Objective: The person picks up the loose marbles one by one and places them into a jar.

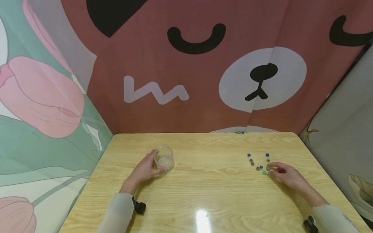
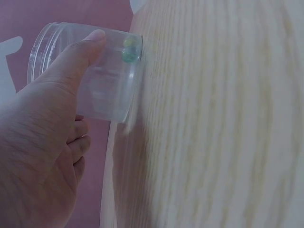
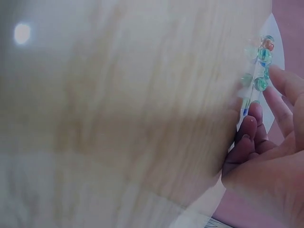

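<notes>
On the left of the table a clear plastic jar (image 1: 164,159) stands upright, and my left hand (image 1: 144,169) grips it between thumb and fingers. Low inside it, green glass marbles (image 2: 129,54) show through the wall. On the right, several glass marbles in blue, green and amber lie in a loose U shape. My right hand (image 1: 287,174) is at the near right end of that curve. Its thumb and forefinger are parted on either side of a green marble (image 1: 268,168). Another green marble (image 1: 264,173) lies just beside the thumb tip.
A few more marbles (image 1: 239,132) sit at the back edge of the light wood-grain table (image 1: 186,194). Behind it hangs a brown cloth (image 1: 201,71) with a cartoon bear; patterned cloths (image 1: 43,97) flank both sides. A small black device (image 1: 140,207) is strapped on each wrist.
</notes>
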The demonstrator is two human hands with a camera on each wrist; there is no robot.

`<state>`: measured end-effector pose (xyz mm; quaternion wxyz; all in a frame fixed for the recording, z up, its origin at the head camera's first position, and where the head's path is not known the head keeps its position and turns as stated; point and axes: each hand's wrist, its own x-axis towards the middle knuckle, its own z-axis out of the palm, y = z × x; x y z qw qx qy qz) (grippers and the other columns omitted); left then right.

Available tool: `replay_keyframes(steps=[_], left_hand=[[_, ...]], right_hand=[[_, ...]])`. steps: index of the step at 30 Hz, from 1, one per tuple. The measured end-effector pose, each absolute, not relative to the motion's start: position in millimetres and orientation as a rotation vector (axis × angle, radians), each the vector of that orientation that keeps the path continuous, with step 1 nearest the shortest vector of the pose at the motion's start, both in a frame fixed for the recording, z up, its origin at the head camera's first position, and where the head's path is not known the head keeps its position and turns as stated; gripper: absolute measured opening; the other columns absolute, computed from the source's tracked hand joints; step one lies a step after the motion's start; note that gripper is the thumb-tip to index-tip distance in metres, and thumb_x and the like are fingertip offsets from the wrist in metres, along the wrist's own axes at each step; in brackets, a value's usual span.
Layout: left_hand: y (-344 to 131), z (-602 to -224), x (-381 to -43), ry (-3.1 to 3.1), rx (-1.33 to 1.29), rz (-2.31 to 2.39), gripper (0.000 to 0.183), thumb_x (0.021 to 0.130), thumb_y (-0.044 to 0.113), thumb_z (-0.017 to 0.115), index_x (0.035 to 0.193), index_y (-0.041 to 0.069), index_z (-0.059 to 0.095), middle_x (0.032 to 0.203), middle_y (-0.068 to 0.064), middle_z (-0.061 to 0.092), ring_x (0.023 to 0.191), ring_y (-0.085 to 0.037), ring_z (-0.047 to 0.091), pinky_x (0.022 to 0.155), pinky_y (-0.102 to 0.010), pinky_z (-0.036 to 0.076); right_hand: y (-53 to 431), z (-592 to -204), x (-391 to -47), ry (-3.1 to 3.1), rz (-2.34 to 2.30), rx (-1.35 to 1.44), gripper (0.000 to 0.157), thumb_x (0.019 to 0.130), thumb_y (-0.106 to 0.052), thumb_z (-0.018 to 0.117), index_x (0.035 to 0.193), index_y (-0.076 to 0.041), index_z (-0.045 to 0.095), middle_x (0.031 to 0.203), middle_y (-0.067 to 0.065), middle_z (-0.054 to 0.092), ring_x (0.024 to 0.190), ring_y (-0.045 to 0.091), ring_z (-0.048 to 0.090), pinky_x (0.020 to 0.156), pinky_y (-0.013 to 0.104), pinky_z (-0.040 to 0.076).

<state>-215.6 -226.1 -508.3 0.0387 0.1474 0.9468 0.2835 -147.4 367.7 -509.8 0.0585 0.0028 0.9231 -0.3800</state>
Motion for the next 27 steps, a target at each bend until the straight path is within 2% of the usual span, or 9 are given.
replay_keyframes(steps=[12, 27], left_hand=[[-225.8, -507.2, -216.2, 2.907, 0.45, 0.841, 0.106, 0.083, 0.063, 0.075, 0.16, 0.01, 0.025, 0.165, -0.025, 0.02, 0.149, -0.05, 0.021, 0.117, -0.065, 0.026], [-224.9, -507.8, -215.9, 2.912, 0.448, 0.851, 0.107, 0.084, 0.06, 0.076, 0.161, 0.009, 0.023, 0.164, -0.027, 0.021, 0.148, -0.052, 0.022, 0.116, -0.066, 0.027]], right_hand=[[365.7, -509.5, -152.7, 2.838, -1.08, -0.039, 0.041, 0.099, -0.025, 0.068, 0.132, 0.0, 0.063, 0.08, 0.003, 0.056, 0.061, 0.011, 0.043, 0.052, 0.026, 0.038], [364.9, -511.6, -156.3, 2.853, -1.056, -0.083, 0.036, 0.097, -0.019, 0.07, 0.128, 0.0, 0.066, 0.082, 0.003, 0.059, 0.065, 0.01, 0.043, 0.054, 0.026, 0.036]])
